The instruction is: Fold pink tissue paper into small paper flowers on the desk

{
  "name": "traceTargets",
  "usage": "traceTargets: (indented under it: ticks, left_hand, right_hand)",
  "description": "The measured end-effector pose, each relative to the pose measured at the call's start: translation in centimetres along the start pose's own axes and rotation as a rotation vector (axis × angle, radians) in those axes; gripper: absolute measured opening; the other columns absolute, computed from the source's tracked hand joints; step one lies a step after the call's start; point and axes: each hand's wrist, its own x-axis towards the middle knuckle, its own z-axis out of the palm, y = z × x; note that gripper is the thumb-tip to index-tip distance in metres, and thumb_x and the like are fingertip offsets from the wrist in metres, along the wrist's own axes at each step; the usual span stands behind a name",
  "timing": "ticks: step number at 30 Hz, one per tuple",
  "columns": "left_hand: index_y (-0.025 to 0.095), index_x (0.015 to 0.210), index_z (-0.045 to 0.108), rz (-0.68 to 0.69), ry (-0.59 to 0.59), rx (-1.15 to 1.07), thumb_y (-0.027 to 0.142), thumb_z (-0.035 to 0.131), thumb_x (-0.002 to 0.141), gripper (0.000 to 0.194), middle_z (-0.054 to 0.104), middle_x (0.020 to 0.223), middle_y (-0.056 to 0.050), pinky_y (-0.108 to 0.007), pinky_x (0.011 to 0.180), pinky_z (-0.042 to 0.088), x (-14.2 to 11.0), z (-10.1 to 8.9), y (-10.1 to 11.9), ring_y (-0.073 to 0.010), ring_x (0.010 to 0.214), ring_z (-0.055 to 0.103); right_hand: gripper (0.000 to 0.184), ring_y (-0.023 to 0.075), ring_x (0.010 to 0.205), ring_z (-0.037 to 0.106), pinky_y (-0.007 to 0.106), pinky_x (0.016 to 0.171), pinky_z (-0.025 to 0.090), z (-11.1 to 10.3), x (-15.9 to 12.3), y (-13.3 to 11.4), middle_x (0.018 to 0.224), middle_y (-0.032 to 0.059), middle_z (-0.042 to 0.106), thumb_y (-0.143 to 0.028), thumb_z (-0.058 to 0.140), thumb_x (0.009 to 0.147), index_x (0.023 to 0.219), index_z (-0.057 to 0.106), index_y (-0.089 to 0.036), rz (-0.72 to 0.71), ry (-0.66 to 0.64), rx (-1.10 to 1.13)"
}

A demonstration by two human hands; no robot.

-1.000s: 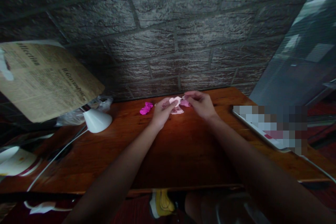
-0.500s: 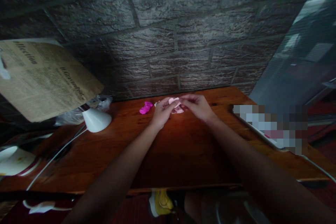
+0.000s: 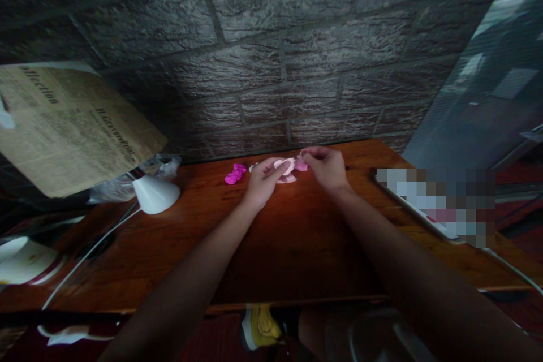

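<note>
Near the back of the table, my left hand (image 3: 263, 178) is closed, thumb on top, on a pale pink soft-looking piece (image 3: 284, 167). Whether it is cloth, paper or clay I cannot tell. Below it, partly hidden by the hand, more pale pink material (image 3: 287, 179) shows. My right hand (image 3: 327, 167) is apart on the right, its fingers pinched together; what is between the fingertips is too small to make out. A darker pink crumpled bit (image 3: 301, 164) shows just at those fingertips. Left of my hands lies a bright magenta crumpled piece (image 3: 235, 173), with a small white bit (image 3: 253, 168) beside it.
A lamp with a white base (image 3: 156, 193) and newsprint-patterned shade (image 3: 76, 124) stands at the left, a clear plastic bag (image 3: 163, 168) behind it. A white cup-like container (image 3: 27, 260) lies far left. A blurred-out device (image 3: 436, 209) with a cable is at the right. A brick-patterned wall (image 3: 263, 68) closes the back.
My right hand has moved away to the right from the pale pink piece, and a darker pink bit shows by its fingertips. My left hand stays nearly in place, holding on.
</note>
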Motion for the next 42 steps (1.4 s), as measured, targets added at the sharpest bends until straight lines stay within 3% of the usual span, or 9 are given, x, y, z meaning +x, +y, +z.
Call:
traceTargets:
  ticks: [2, 4, 8, 13, 17, 20, 23, 26, 42]
  left_hand:
    - [0.018, 0.087, 0.076, -0.030, 0.016, -0.075, 0.047, 0.088, 0.064, 0.038, 0.074, 0.080, -0.002, -0.028, 0.066, 0.055, 0.1, 0.0, 0.1, -0.0147, 0.069, 0.066]
    - [0.020, 0.089, 0.076, -0.059, 0.043, -0.132, 0.044, 0.088, 0.064, 0.037, 0.075, 0.084, -0.001, -0.028, 0.068, 0.056, 0.2, -0.2, 0.2, -0.0140, 0.069, 0.066]
    - [0.019, 0.087, 0.075, -0.104, 0.086, -0.200, 0.039, 0.089, 0.061, 0.035, 0.074, 0.085, -0.001, -0.026, 0.067, 0.054, 0.6, -0.6, 0.1, -0.0121, 0.069, 0.066]
    - [0.018, 0.087, 0.073, -0.114, 0.092, -0.231, 0.034, 0.088, 0.059, 0.036, 0.072, 0.078, 0.001, -0.025, 0.063, 0.053, 0.8, -0.8, -0.1, -0.0110, 0.065, 0.065]
    - [0.020, 0.092, 0.072, -0.110, 0.095, -0.200, 0.033, 0.089, 0.059, 0.039, 0.074, 0.084, 0.000, -0.024, 0.062, 0.052, 0.8, -0.9, -0.3, -0.0110, 0.066, 0.066]
    - [0.020, 0.092, 0.073, -0.104, 0.092, -0.194, 0.033, 0.090, 0.058, 0.040, 0.076, 0.089, -0.001, -0.024, 0.066, 0.054, 0.8, -1.0, -0.5, -0.0115, 0.069, 0.068]
    - [0.020, 0.092, 0.074, -0.107, 0.052, -0.164, 0.036, 0.090, 0.059, 0.040, 0.076, 0.086, -0.001, -0.027, 0.069, 0.056, 0.7, -0.8, -0.6, -0.0123, 0.069, 0.068]
    - [0.020, 0.092, 0.074, -0.100, 0.037, -0.154, 0.037, 0.090, 0.059, 0.040, 0.075, 0.082, -0.001, -0.029, 0.071, 0.057, 0.6, -0.7, -0.6, -0.0126, 0.067, 0.067]
    - [0.019, 0.085, 0.074, -0.072, 0.063, -0.151, 0.038, 0.090, 0.058, 0.037, 0.074, 0.078, 0.000, -0.027, 0.068, 0.056, 0.5, -0.5, -0.4, -0.0130, 0.067, 0.067]
  right_hand:
    - [0.014, 0.0186, 0.074, 0.073, 0.031, 0.076, 0.058, -0.4, 0.4, 0.4, 0.082, 0.0063, 0.079, -0.024, 0.070, 0.075, 0.084, 0.076, -0.016, 0.028, 0.083, -0.026]
    - [0.016, 0.0186, 0.075, 0.074, 0.031, 0.075, 0.058, -0.5, 0.5, 0.7, 0.086, 0.0072, 0.079, -0.022, 0.068, 0.078, 0.091, 0.076, -0.016, 0.029, 0.059, -0.025]
    - [0.014, 0.0191, 0.081, 0.075, 0.033, 0.082, 0.058, 0.4, -0.4, 0.8, 0.089, 0.0051, 0.080, -0.020, 0.066, 0.082, 0.090, 0.078, -0.021, -0.109, -0.151, -0.184]
    - [0.029, 0.0194, 0.092, 0.074, 0.036, 0.092, 0.056, 1.1, -1.4, 0.5, 0.092, -0.0006, 0.080, -0.007, 0.058, 0.081, 0.078, 0.079, -0.027, -0.296, -0.394, -0.376]
    - [0.026, 0.0194, 0.085, 0.075, 0.036, 0.087, 0.058, 0.7, -1.0, 0.6, 0.093, 0.0007, 0.080, -0.013, 0.056, 0.084, 0.088, 0.079, -0.025, -0.225, -0.331, -0.352]
    - [0.025, 0.0191, 0.087, 0.074, 0.036, 0.087, 0.058, 0.5, -0.5, 0.6, 0.097, 0.0041, 0.080, -0.015, 0.058, 0.083, 0.098, 0.077, -0.022, -0.170, -0.235, -0.174]
    - [0.031, 0.0182, 0.088, 0.075, 0.036, 0.087, 0.058, 0.5, -0.3, 0.3, 0.102, 0.0051, 0.079, -0.021, 0.065, 0.081, 0.110, 0.074, -0.022, -0.123, -0.290, 0.032]
    - [0.027, 0.0185, 0.084, 0.075, 0.036, 0.084, 0.059, 0.6, -0.5, -0.1, 0.098, 0.0042, 0.080, -0.027, 0.068, 0.081, 0.106, 0.076, -0.022, -0.126, -0.357, 0.074]
    - [0.023, 0.0204, 0.083, 0.074, 0.034, 0.079, 0.058, 0.6, -1.0, -0.6, 0.094, 0.0050, 0.081, -0.039, 0.071, 0.079, 0.091, 0.080, -0.022, -0.176, -0.321, 0.009]
